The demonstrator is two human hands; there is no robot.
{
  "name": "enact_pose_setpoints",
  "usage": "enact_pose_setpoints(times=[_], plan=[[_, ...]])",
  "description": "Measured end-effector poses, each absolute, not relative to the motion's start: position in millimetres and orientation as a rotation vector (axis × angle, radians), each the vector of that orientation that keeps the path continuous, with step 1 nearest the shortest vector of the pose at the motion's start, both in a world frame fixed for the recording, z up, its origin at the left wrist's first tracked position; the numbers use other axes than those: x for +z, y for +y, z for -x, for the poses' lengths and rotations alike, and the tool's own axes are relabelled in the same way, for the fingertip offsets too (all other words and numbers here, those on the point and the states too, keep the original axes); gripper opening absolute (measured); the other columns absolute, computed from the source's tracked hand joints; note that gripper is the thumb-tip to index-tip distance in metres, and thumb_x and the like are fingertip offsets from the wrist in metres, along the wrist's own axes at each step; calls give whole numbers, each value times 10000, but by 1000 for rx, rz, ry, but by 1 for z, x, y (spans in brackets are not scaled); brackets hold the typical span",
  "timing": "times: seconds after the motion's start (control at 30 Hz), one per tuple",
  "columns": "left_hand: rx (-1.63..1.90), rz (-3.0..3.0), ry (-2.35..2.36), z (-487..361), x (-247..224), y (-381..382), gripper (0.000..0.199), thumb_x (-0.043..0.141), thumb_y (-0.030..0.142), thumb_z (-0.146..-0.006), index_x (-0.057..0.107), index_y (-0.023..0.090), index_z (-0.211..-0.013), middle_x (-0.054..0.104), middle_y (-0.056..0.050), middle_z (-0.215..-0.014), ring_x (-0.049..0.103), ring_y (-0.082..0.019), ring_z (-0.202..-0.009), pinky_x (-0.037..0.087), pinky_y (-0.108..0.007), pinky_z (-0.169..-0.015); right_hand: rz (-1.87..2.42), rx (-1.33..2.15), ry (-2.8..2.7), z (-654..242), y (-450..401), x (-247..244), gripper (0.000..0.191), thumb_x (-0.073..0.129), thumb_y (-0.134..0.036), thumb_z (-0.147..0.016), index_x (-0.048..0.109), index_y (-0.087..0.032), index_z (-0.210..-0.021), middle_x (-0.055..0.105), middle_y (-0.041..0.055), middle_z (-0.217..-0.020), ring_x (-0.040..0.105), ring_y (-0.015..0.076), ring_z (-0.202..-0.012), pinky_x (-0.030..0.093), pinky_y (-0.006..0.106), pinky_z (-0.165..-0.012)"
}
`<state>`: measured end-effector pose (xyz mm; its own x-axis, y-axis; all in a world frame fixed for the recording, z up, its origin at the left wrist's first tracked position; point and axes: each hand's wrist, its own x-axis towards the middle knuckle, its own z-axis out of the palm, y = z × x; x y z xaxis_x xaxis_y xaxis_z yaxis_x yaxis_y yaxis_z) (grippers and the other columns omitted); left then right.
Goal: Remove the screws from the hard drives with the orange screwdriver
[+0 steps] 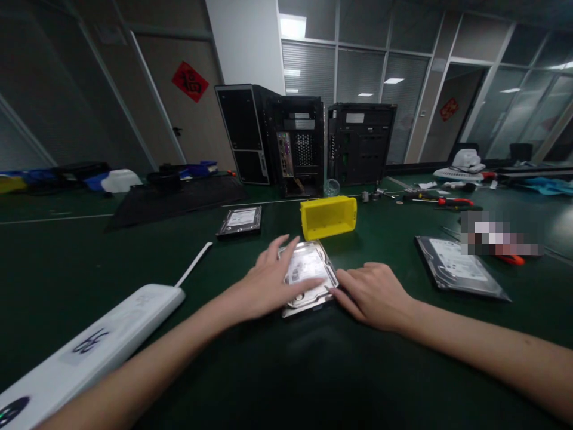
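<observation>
A silver hard drive [308, 269] with a white label lies on the dark green table in front of me. My left hand [268, 283] holds it from the left, fingers over its far left edge and thumb across its top. At the drive's right edge, my right hand [373, 295] has curled fingers, with thumb and forefinger closed on the side; anything small between them is hidden. Just behind stands a yellow plastic bin [329, 218], tipped with its opening toward me. A second hard drive [242, 221] lies farther left, and a third hard drive [461, 267] lies right.
Black computer cases [295, 143] stand at the back. A white power strip-like device [98, 346] marked 39 lies along my left forearm. Screwdrivers [454, 202] and small parts are scattered at right. A black mat [170, 200] covers the back left.
</observation>
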<state>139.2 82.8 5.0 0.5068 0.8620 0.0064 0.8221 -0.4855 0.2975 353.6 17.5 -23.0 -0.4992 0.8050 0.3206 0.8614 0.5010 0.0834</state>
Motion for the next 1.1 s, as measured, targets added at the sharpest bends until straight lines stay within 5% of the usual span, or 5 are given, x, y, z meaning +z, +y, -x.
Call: enact_pose_setpoints(times=[0.4, 0.57, 0.83, 1.0, 1.1], plan=[[651, -2359, 1433, -119, -32, 121, 503, 373, 512, -866, 455, 194, -1248, 512, -96, -1269, 463, -257, -1173, 353, -420, -980, 1646, -89, -2523, -347, 9, -7, 286, 276, -330, -921, 524, -189, -942, 639, 61, -729, 553, 179, -564, 230, 274, -486], [621, -2315, 1340, -124, -27, 107, 490, 410, 512, -858, 444, 248, -1269, 514, -65, -1276, 496, -254, -1135, 428, -390, -900, 1482, 739, -2221, -373, 26, -10, 306, 339, -387, -901, 494, -168, -755, 542, 18, -646, 488, 110, -532, 324, 244, -508], [637, -2404, 1246, -140, -25, 86, 400, 396, 465, -888, 534, 236, -1186, 576, -52, -1178, 510, -232, -1100, 410, -413, -931, 989, 1975, -1158, -406, 59, -25, 179, 394, -336, -828, 443, -169, -788, 460, -18, -641, 410, 58, -508, 226, 168, -423], [707, -2326, 1205, -136, -25, 93, 341, 369, 407, -915, 584, 246, -1125, 612, -18, -1152, 536, -199, -1088, 405, -377, -952, 1102, 1802, -1357, -401, 53, -22, 303, 349, -449, -838, 392, -191, -685, 274, -71, -524, 213, 59, -419, 147, 197, -401], [731, -2255, 1222, -134, -24, 96, 324, 397, 405, -903, 616, 257, -1090, 639, -4, -1126, 560, -198, -1064, 425, -360, -929, 1404, 1181, -1849, -392, 42, -16, 407, 426, -558, -813, 497, -171, -709, 428, -28, -592, 363, 77, -494, 250, 220, -461]])
